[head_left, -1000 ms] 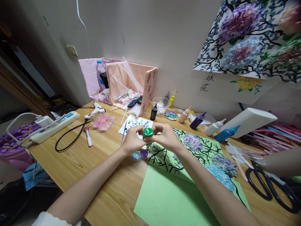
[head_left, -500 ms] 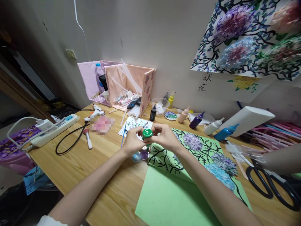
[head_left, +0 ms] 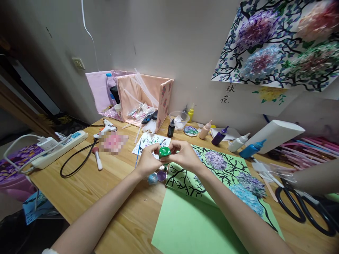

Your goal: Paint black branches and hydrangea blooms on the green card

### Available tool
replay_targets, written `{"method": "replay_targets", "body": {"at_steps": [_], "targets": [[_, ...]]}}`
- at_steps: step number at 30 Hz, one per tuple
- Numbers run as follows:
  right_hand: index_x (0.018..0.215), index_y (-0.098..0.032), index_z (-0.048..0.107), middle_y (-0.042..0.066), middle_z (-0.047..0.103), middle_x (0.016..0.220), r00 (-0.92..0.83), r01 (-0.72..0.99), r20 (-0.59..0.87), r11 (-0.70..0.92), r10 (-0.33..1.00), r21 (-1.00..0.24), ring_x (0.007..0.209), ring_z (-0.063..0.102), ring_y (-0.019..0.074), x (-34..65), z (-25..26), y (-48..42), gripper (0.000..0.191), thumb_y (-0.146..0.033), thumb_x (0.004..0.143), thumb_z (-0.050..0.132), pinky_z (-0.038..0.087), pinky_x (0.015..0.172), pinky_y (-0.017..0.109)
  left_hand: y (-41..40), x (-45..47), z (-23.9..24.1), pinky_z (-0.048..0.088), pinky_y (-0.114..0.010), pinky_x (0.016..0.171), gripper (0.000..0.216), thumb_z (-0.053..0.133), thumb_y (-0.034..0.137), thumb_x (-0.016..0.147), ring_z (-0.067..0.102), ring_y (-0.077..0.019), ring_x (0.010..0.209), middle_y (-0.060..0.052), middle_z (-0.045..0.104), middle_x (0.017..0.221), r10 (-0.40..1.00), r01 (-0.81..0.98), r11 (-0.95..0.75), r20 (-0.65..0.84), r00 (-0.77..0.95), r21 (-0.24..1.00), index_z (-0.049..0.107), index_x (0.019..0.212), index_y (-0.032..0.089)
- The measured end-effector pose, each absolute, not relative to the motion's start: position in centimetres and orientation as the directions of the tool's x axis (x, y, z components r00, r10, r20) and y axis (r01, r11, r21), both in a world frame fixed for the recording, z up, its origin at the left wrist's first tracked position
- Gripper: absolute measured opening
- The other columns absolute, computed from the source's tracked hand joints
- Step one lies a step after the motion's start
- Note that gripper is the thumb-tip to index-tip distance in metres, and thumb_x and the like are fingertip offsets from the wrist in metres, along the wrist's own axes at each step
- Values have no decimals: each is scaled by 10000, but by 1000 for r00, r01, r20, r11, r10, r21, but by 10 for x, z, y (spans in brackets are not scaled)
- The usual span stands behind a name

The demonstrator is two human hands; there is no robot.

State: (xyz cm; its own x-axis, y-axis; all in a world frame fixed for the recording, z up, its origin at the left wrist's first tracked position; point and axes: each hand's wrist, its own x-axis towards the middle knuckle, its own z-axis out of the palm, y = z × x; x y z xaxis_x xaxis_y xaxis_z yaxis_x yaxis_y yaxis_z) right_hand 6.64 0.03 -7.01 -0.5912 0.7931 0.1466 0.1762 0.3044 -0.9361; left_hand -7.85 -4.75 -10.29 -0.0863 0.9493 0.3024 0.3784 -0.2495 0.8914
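Note:
My left hand and my right hand are closed together round a green paint bottle. Its round end faces up toward me, and the fingers hide much of its body. Right below it, partly covered by the hands, is a small palette with a blue paint cup and a purple paint cup. Beside my right hand lies green paper bearing black painted branches and raised purple and blue flowers. A thin blue brush rests on a paint-spotted white sheet behind my left hand.
Along the wall stand black, pink, purple, white and blue paint bottles. Large scissors lie at right, near another person's arm. A glue gun and power strip sit at left.
The view has shifted slightly. Both hands keep the green bottle in nearly the same place above the palette.

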Motion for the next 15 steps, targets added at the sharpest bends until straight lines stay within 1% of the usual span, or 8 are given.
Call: {"method": "replay_targets", "body": {"at_steps": [4,7,10,15], "targets": [[623,-173,498,-41,501,616,-552,238,203,386,809,-891,579,443,100,67,-67,1,307,-271,531,774,342,532,228,-50,-77,-100,309,-205,592,284,685,181,607,374,-98,639,58,405,645,952,369,-228,285,-109,901,403,642,174],[688,-187,492,-52,494,608,-533,264,192,377,824,-888,565,448,102,69,-64,1,344,-284,526,780,343,522,231,-54,-77,-96,341,-214,643,244,691,210,638,428,-114,694,44,464,699,945,394,-249,310,-100,885,458,700,173],[729,-193,485,-55,497,594,-556,239,150,330,818,-913,545,456,101,71,-60,-1,350,-313,559,768,343,503,231,-58,-79,-89,374,-232,709,200,684,233,678,489,-137,772,16,536,785,944,407,-276,326,-57,871,524,779,169],[717,-193,487,-44,503,622,-567,233,173,358,805,-904,572,473,103,74,-53,-1,341,-359,592,758,370,518,238,-61,-83,-78,411,-263,812,172,643,236,743,556,-174,901,-30,607,915,951,352,-303,303,56,886,584,889,168]]}}
